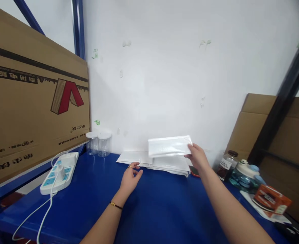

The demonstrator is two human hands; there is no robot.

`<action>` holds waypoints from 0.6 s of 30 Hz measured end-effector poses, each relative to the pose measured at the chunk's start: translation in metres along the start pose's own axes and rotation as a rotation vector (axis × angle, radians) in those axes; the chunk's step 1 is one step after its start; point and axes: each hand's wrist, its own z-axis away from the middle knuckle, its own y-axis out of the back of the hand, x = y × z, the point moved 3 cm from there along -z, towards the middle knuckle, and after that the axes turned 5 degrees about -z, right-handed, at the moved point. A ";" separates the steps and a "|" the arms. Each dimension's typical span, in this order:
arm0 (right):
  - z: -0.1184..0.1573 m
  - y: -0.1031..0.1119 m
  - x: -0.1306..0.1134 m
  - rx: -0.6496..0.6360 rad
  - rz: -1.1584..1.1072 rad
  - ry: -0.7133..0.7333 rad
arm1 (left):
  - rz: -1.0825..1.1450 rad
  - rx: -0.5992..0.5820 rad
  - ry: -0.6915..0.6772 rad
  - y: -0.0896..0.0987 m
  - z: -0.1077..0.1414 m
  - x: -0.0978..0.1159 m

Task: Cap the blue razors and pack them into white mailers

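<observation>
My right hand (196,156) is closed on the right end of a flat white packet (169,146) with a glossy, plastic-like surface. It is held raised and level above a low stack of flat white packets (171,164) at the back of the blue table. My left hand (131,176) is just in front of the left part of this stack, with thumb and fingers apart and slightly bent. Nothing is in it. Whether its fingertips touch the stack's edge I cannot tell.
Two clear lidded jars (104,145) and a white power strip (60,173) with cables are on the left of the blue table (149,210). To the right are a phone-like object (194,171), a brown jar (226,165), a teal bottle (244,174) and an orange package (270,200). A large carton (37,112) stands left.
</observation>
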 end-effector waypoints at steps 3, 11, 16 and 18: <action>-0.014 0.018 0.047 0.118 0.203 -0.131 | -0.003 -0.023 -0.007 -0.003 0.001 -0.001; -0.027 0.037 0.105 0.054 0.769 -0.186 | -0.076 -0.091 -0.012 -0.007 0.005 0.002; -0.024 0.022 0.091 0.080 0.974 -0.069 | -0.145 -0.110 0.015 -0.007 0.006 0.000; -0.015 -0.001 0.079 0.045 1.080 0.120 | -0.174 -0.121 0.033 -0.009 0.006 -0.003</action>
